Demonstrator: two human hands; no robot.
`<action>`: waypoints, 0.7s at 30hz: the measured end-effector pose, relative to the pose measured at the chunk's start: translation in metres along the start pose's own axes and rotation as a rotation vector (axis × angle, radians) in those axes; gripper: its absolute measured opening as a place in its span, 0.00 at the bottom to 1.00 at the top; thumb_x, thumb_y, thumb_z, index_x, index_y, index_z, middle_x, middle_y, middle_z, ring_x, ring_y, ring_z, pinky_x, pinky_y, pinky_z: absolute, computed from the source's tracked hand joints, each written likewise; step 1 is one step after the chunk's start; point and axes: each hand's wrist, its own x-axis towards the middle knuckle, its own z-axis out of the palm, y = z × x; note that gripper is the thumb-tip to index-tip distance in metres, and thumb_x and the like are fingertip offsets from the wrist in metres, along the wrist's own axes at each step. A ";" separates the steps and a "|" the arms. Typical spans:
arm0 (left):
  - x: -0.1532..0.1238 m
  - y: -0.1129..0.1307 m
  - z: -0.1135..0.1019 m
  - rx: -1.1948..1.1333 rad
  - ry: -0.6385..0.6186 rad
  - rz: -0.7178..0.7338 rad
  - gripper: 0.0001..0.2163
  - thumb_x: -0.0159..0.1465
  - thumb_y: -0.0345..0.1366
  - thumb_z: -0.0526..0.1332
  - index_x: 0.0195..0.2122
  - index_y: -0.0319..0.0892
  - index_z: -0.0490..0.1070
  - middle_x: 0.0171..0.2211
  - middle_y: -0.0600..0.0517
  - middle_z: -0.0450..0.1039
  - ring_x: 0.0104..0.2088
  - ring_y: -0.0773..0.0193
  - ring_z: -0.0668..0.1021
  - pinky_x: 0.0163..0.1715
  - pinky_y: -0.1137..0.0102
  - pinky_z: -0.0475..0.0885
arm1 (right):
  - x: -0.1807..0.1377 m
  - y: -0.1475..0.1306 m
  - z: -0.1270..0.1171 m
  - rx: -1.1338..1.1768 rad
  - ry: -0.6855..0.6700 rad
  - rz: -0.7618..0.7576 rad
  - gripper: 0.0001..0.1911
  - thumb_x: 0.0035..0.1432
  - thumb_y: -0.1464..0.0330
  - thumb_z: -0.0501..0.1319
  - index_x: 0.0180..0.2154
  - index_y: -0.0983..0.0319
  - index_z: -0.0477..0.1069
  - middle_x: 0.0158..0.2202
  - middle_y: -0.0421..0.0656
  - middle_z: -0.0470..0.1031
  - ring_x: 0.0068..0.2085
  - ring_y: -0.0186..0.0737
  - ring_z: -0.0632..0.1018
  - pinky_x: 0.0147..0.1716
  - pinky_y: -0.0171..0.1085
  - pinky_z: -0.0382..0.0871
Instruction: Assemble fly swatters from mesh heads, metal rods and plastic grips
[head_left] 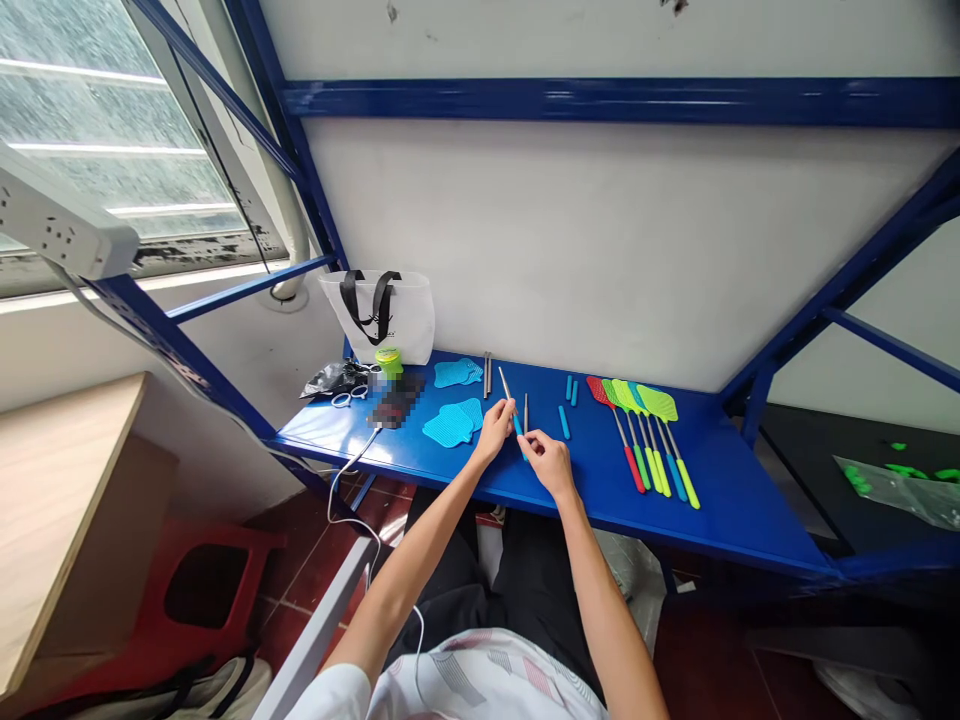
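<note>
My left hand (495, 430) pinches a thin metal rod (506, 388) that slants up and away over the blue shelf (720, 500). My right hand (549, 462) is closed on the blue handle sleeve (517, 424) at the rod's near end. The two hands nearly touch. A second bare rod (526, 412) lies just beyond my right hand. Loose blue sleeves (563, 421) lie to the right of it. Blue swatter heads (453, 423) lie in two piles left of my left hand. Several finished fly swatters (645, 432) lie in a row further right.
A white tote bag (381, 316) stands against the wall at the shelf's left end, with a green cup (388, 361), scissors (349, 397) and a phone on a white cable (352, 462) in front. A red stool (206, 585) sits on the floor at left, beside a wooden tabletop (52, 500).
</note>
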 end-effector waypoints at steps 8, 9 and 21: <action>0.000 -0.003 -0.001 0.155 -0.073 0.033 0.31 0.71 0.70 0.59 0.30 0.46 0.62 0.23 0.58 0.59 0.25 0.67 0.63 0.26 0.70 0.59 | 0.000 0.001 0.002 -0.017 -0.019 -0.002 0.31 0.75 0.40 0.54 0.33 0.55 0.79 0.25 0.43 0.80 0.28 0.44 0.79 0.32 0.39 0.65; 0.000 -0.003 0.000 0.180 -0.068 0.049 0.31 0.71 0.70 0.58 0.30 0.46 0.61 0.24 0.58 0.59 0.25 0.66 0.63 0.27 0.70 0.59 | 0.000 0.001 0.002 -0.018 -0.020 0.001 0.30 0.75 0.41 0.54 0.33 0.54 0.79 0.25 0.43 0.80 0.28 0.44 0.79 0.32 0.39 0.65; -0.005 0.000 -0.001 0.496 -0.049 0.163 0.29 0.77 0.63 0.53 0.26 0.46 0.59 0.22 0.58 0.59 0.26 0.65 0.59 0.29 0.67 0.54 | 0.003 0.010 0.007 -0.046 -0.038 0.074 0.24 0.73 0.48 0.59 0.30 0.54 0.78 0.27 0.43 0.83 0.30 0.46 0.82 0.32 0.40 0.65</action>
